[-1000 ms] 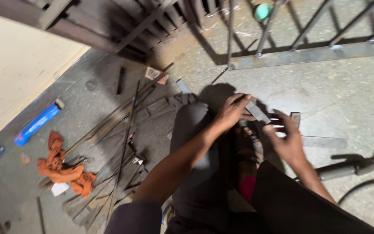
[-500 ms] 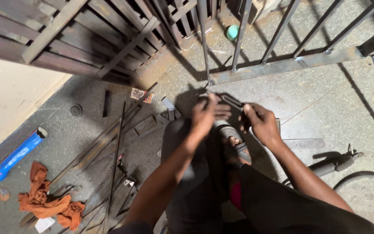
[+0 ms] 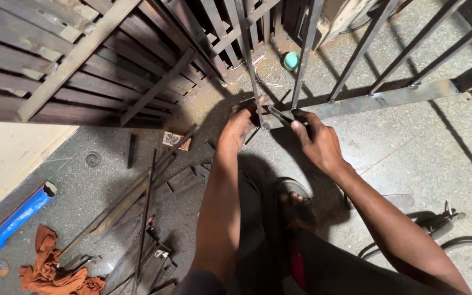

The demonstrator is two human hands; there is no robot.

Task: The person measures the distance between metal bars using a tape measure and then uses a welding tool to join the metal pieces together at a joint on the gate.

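Both hands have pushed forward to the gate's bottom rail (image 3: 389, 99) now. Right hand (image 3: 315, 143) is closed on a short flat metal strip (image 3: 279, 114), lying slantwise toward the upright bar (image 3: 251, 71) that the left hand (image 3: 239, 127) grips, closer in.

Dull dark metal grille (image 3: 389, 99); rough speckled concrete floor (image 3: 411, 153).

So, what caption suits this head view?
Both hands, left hand and right hand, hold a metal strip against an iron grille.
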